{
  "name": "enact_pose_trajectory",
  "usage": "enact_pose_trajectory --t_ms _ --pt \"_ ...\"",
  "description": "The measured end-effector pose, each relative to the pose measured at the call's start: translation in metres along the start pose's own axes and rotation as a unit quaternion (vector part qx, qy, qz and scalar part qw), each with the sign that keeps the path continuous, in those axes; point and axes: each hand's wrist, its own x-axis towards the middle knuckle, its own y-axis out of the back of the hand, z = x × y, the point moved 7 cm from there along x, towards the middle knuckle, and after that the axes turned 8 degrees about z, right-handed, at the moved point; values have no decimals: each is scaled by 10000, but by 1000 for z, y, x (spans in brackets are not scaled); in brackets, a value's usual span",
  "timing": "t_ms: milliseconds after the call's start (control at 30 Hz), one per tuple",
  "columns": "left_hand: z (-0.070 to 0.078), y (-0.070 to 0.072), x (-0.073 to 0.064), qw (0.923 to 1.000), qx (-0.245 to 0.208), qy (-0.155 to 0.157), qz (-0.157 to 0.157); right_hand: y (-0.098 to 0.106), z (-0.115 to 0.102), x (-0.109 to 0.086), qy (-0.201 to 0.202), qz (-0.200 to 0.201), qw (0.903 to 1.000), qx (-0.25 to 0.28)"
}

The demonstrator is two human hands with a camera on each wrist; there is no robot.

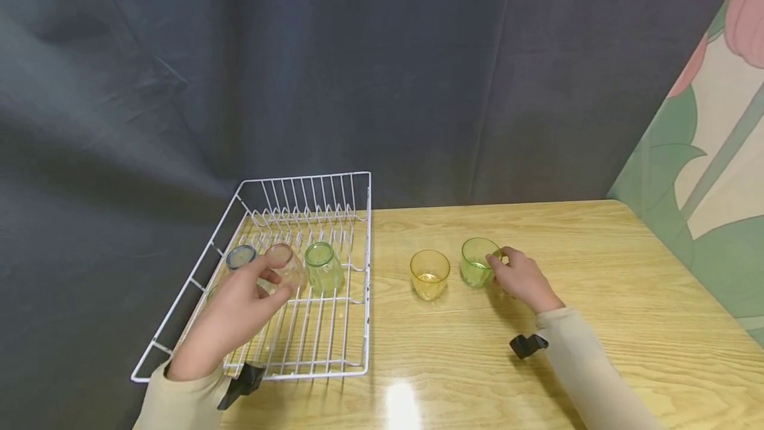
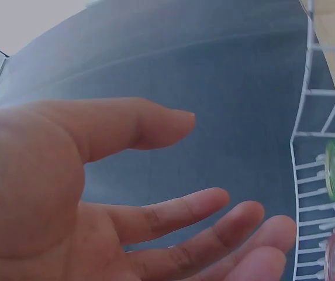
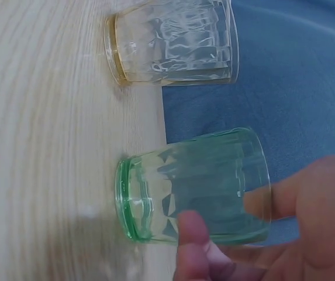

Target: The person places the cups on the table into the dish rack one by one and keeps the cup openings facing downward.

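My right hand (image 1: 524, 279) pinches the rim of a green glass (image 1: 475, 273), thumb on one side and fingers on the other. In the right wrist view the green glass (image 3: 196, 187) is mouth up, its base close over the wood. To its left a yellow glass (image 1: 430, 276) stands upright on the table. My left hand (image 1: 239, 310) is held over the dish rack (image 1: 368, 324), its fingers loosely bent and apart with nothing between them. Nearest to it are a pinkish glass (image 1: 292, 272) and a blue-rimmed glass (image 1: 241, 257), both upside down and partly covered by the hand.
Another green glass (image 1: 324, 271) sits upside down at the right of the rack. Upright wire dividers (image 1: 298, 214) line the rack's back. A dark curtain (image 1: 418, 85) hangs behind the wooden table (image 1: 597, 264), and a floral panel (image 1: 716, 151) stands at the right.
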Motion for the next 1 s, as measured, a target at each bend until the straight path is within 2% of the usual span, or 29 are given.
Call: enact_pose_trajectory --t_ms 133,300,600,767,1000 --pt "13 -8 1 9995 -228 -197 -6 0 1 0 -31 40 9999 119" --pt "24 -20 4 9990 -391 -170 -112 2 1 -2 -23 125 9999 69" --pt "34 -40 6 9975 -643 -49 -294 6 -6 -7 128 225 9996 75" --pt "37 -46 7 9973 -638 17 -367 10 -11 -9 163 288 9994 74" --pt "42 -54 7 9963 -702 -69 -500 16 -20 -16 198 398 9990 46"
